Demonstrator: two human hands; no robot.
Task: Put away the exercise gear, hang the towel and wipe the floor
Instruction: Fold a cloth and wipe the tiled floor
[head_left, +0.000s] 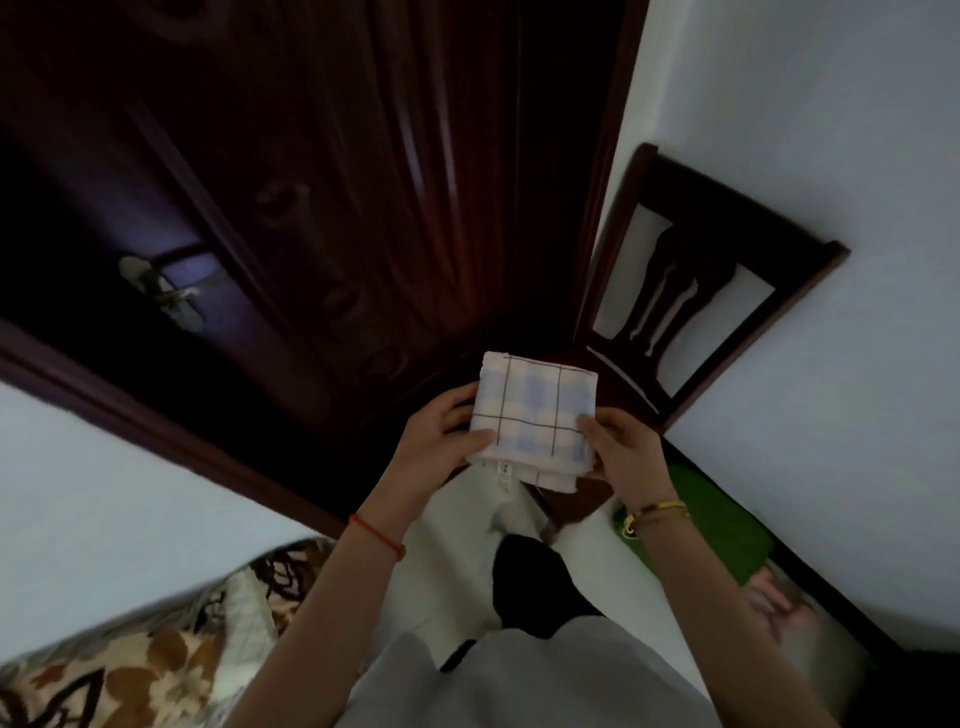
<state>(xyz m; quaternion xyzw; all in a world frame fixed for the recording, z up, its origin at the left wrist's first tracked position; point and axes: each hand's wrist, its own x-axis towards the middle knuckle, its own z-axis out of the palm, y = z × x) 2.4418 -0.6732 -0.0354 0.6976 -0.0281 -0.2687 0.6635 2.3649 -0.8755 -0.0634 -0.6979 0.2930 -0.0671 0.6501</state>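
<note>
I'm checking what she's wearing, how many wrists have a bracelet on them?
2. A red string bracelet sits on the left wrist, below the left hand. A gold bracelet sits on the right wrist, below the right hand. Both hands hold the folded towel.

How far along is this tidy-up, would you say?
Nothing looks finished for certain. In hand: the left hand and right hand hold a folded checked towel in front of a wooden chair, not yet hung. A green item lies on the floor; wiping looks still ahead.
</note>
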